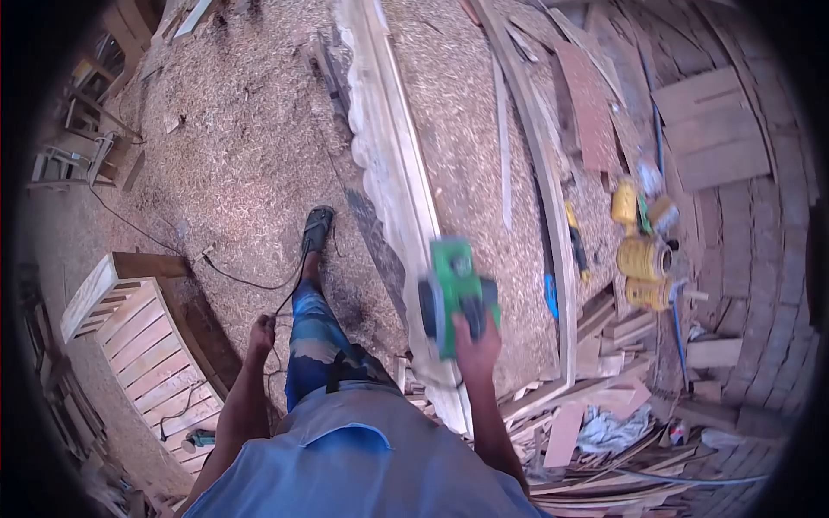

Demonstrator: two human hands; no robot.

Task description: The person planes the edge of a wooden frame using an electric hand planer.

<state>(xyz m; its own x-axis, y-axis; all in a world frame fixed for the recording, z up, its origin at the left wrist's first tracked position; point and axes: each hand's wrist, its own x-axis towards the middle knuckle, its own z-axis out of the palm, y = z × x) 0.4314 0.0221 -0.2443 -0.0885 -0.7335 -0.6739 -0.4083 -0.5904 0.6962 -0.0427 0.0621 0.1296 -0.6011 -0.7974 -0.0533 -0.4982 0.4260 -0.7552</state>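
Note:
My right hand (pixel 477 347) is wrapped around the handle of a green electric planer (pixel 452 263), slightly blurred. The planer sits over the near part of a long pale plank (pixel 399 129) whose left edge is wavy. Off to the left, my left hand (pixel 262 335) is closed around a black power cord (pixel 289 295). From there the cord runs forward and left across the shavings.
Wood shavings (pixel 233 129) cover the ground. A slatted wooden piece (pixel 151 345) stands at left. Right of the plank lie a long beam (pixel 540 164), yellow containers (pixel 643 257) and a yellow-black tool (pixel 577 242). Scrap wood (pixel 566 432) and a brick wall (pixel 747 250) are further right.

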